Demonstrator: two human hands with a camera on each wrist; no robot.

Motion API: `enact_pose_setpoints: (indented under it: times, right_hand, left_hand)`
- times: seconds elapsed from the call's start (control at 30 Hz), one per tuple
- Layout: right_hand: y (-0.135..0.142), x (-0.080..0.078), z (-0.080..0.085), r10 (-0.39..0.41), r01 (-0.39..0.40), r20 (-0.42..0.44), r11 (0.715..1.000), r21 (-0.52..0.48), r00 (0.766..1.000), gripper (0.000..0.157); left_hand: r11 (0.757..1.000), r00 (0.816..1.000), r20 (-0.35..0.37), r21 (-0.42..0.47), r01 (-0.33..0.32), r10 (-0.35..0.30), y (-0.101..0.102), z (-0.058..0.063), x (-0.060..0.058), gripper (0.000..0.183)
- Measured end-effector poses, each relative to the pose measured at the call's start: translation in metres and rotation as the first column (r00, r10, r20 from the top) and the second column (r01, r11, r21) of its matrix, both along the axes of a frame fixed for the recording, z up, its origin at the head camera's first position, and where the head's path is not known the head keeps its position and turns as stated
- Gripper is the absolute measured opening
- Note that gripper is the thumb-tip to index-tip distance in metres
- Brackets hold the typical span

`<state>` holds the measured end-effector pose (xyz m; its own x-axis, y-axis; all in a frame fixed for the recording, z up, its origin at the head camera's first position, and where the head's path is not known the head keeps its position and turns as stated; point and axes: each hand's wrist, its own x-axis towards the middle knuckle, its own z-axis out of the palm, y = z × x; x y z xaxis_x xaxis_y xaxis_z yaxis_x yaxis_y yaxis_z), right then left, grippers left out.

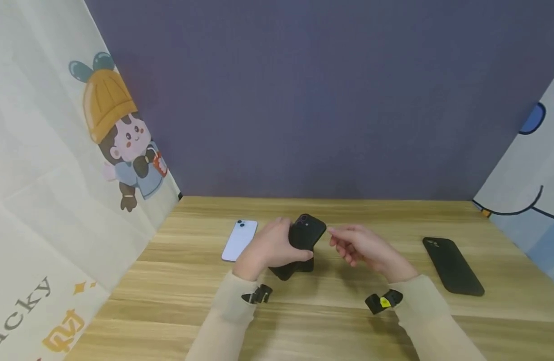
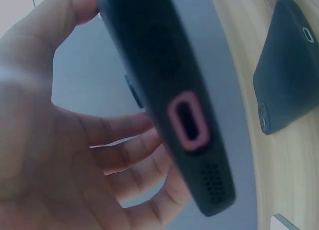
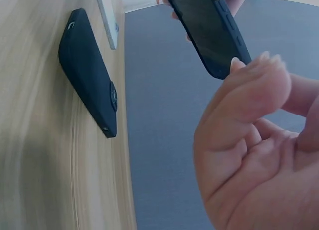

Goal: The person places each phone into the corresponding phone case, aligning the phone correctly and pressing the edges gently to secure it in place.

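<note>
A phone in a black case is gripped by my left hand, thumb along one long edge and fingers round the other. It is held raised and tilted; its dark screen shows in the right wrist view, and a pink-ringed port in the left wrist view. A second black-cased phone lies on the table below it, partly covered in the head view. Beside the held phone's camera end is my right hand, fingers bent, thumb and index fingertips right at the corner. I cannot tell whether they pinch it.
A white phone lies back up on the wooden table, left of my left hand. Further right lies another black phone-shaped piece with a camera cut-out. A dark panel stands behind the table, with printed curtains at the sides.
</note>
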<state>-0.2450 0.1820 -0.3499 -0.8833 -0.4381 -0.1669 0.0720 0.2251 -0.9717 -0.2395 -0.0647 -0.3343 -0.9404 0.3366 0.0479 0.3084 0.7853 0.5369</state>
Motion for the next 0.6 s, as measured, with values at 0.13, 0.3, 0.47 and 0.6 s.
enact_pose_setpoints:
  times: [0.13, 0.3, 0.47, 0.6]
  right_hand:
    - [0.000, -0.003, -0.004, 0.004, -0.004, 0.007, 1.000, 0.012, 1.000, 0.034]
    - [0.005, -0.006, -0.005, -0.011, 0.011, 0.020, 1.000, 0.012, 1.000, 0.032]
    - [0.015, -0.010, -0.005, -0.028, 0.028, 0.016, 0.999, 0.033, 0.999, 0.034]
    - [0.027, -0.015, -0.005, -0.059, 0.058, 0.004, 0.994, 0.087, 0.998, 0.035]
  left_hand:
    - [0.999, 0.999, -0.006, -0.005, -0.048, 0.048, -0.008, -0.007, -0.002, 0.075]
    - [0.992, 0.995, -0.015, -0.079, -0.103, 0.102, -0.014, -0.015, -0.006, 0.097]
    - [0.985, 0.990, -0.013, -0.099, -0.140, 0.139, -0.018, -0.020, -0.014, 0.098]
    - [0.980, 0.985, -0.003, -0.098, -0.171, 0.171, -0.021, -0.024, -0.017, 0.097]
